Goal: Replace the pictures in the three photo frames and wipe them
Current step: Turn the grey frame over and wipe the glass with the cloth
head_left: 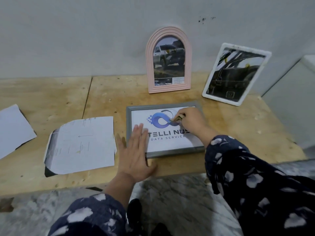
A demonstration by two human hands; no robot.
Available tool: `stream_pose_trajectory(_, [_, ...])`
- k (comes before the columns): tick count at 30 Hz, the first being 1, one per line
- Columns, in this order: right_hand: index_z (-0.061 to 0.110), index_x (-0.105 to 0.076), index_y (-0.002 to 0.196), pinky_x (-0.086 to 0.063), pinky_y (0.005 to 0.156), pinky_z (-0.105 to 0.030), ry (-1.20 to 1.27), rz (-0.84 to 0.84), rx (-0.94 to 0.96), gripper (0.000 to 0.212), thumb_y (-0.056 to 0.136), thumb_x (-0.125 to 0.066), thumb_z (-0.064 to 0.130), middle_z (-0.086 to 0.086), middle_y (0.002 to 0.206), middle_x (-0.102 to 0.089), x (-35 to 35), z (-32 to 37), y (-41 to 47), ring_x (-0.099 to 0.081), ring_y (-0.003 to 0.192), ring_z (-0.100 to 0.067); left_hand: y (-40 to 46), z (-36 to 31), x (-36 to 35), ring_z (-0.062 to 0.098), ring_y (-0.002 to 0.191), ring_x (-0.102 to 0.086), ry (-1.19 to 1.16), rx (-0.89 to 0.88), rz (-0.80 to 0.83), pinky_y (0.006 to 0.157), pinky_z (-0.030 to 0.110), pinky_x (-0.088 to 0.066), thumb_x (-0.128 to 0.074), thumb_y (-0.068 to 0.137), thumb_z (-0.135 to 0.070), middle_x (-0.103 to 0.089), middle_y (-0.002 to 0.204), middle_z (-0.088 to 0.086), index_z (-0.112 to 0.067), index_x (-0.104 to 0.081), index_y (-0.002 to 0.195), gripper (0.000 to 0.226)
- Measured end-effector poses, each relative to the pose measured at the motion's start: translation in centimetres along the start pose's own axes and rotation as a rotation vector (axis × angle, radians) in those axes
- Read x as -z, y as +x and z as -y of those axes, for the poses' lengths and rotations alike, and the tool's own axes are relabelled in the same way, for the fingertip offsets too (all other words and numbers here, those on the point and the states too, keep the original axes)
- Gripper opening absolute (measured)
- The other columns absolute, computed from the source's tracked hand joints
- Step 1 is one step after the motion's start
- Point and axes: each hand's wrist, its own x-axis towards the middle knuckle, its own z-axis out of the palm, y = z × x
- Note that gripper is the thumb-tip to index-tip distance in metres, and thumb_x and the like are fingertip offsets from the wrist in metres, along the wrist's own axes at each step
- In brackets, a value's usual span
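Grey frame (163, 151) lies mid-desk; left hand (134, 150) flat on it, right hand (190, 122) pinching something small. Pink frame (168, 60) and white frame (236, 74) stand at the back edge, apparently refilled.

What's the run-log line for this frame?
left hand: flat, pressing grey frame | right hand: pinching small item on its picture | pink frame, white frame: upright at wall

Both arms wear long, loose sleeves (255, 176) of dark navy cloth. Pale, petal-like blotches dot the fabric. The hands (134, 150) are bare.
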Motion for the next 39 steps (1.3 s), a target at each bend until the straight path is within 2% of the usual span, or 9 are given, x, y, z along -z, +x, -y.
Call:
stream_pose_trajectory(4, [0.024,-0.075,0.101,-0.051,0.073,-0.031,-0.043,-0.033,0.058,0.042,0.084,-0.048,-0.004,0.0,0.095,-0.07,-0.7,2.0,3.3,-0.063,0.089,-0.025,2.0,-4.6,-0.8,0.02,0.147,-0.016,-0.086,-0.19,-0.058,0.113,0.063,0.001,-0.059,0.074,-0.058,-0.024,0.158,0.007,-0.009,-0.033,0.148,0.091])
stream_pose_trajectory(10, [0.027,-0.059,0.13,-0.038,0.074,-0.026,-0.291,0.067,0.175,0.054,0.084,-0.053,0.001,-0.004,0.115,-0.057,-3.7,-0.9,3.8,-0.053,0.108,-0.028,2.8,-5.7,-2.7,0.019,0.149,-0.01,-0.128,-0.041,-0.037,0.11,0.065,0.006,-0.051,0.077,-0.067,-0.016,0.16,0.006,-0.009,-0.02,0.15,0.098])
stream_pose_trajectory(16, [0.034,-0.062,0.126,-0.034,0.078,-0.025,-0.247,0.04,0.251,0.053,0.084,-0.031,0.026,-0.004,0.112,-0.057,-4.7,-3.2,0.4,-0.052,0.106,-0.026,3.0,-6.0,-2.1,0.018,0.149,-0.002,-0.078,0.008,0.047,0.111,0.065,0.009,-0.043,0.074,-0.072,-0.005,0.162,0.007,-0.009,-0.017,0.153,0.104])
stream_pose_trajectory(21, [0.026,-0.079,0.09,-0.048,0.056,-0.023,-0.214,-0.189,0.399,0.046,0.078,-0.035,0.026,-0.003,0.074,-0.065,-5.4,-4.9,-4.5,-0.064,0.062,-0.028,3.0,-6.1,-1.7,0.019,0.149,-0.001,-0.022,0.01,0.1,0.11,0.067,0.009,-0.038,0.076,-0.076,-0.001,0.162,0.006,-0.01,-0.013,0.153,0.104])
stream_pose_trajectory(24, [0.027,-0.076,0.102,-0.043,0.074,-0.026,-0.114,0.002,0.246,0.058,0.079,-0.024,0.034,-0.002,0.099,-0.069,-3.3,-3.9,-5.5,-0.063,0.09,-0.025,3.0,-6.2,-1.5,0.019,0.149,0.003,-0.005,-0.004,0.101,0.109,0.067,0.011,-0.031,0.078,-0.077,0.002,0.162,0.005,-0.012,-0.01,0.154,0.102])
stream_pose_trajectory(27, [0.026,-0.073,0.106,-0.043,0.082,-0.029,-0.008,0.132,0.025,0.037,0.09,-0.042,0.012,0.002,0.114,-0.068,0.0,-4.1,-4.2,-0.058,0.105,-0.022,3.0,-6.3,-1.4,0.02,0.149,-0.007,-0.01,-0.018,0.091,0.111,0.067,0.008,-0.033,0.077,-0.074,-0.007,0.162,0.006,-0.011,-0.021,0.152,0.099])
stream_pose_trajectory(31, [0.026,-0.071,0.11,-0.049,0.083,-0.034,0.107,-0.104,-0.033,0.046,0.089,-0.044,-0.004,0.003,0.114,-0.067,2.6,-3.6,-0.2,-0.059,0.101,-0.02,3.1,-6.3,-1.5,0.018,0.149,-0.009,-0.068,-0.027,0.068,0.112,0.065,0.005,-0.041,0.074,-0.07,-0.011,0.161,0.005,-0.011,-0.026,0.15,0.098])
stream_pose_trajectory(36, [0.028,-0.056,0.134,-0.042,0.09,-0.026,-0.127,0.016,0.078,0.045,0.093,-0.051,0.009,-0.003,0.132,-0.06,0.6,-3.8,3.3,-0.053,0.121,-0.024,3.1,-6.2,-1.8,0.017,0.148,-0.01,-0.081,-0.006,0.055,0.113,0.065,0.003,-0.045,0.072,-0.07,-0.011,0.161,0.004,-0.012,-0.024,0.15,0.099])
stream_pose_trajectory(39, [0.032,-0.026,0.15,-0.029,0.108,-0.031,-0.483,0.135,0.062,0.071,0.09,-0.046,0.0,-0.006,0.156,-0.027,-1.2,-4.3,2.9,-0.026,0.141,-0.026,3.2,-6.2,-1.8,0.017,0.148,-0.011,-0.076,0.007,0.058,0.112,0.066,0.0,-0.045,0.072,-0.07,-0.012,0.161,0.005,-0.012,-0.021,0.15,0.101])
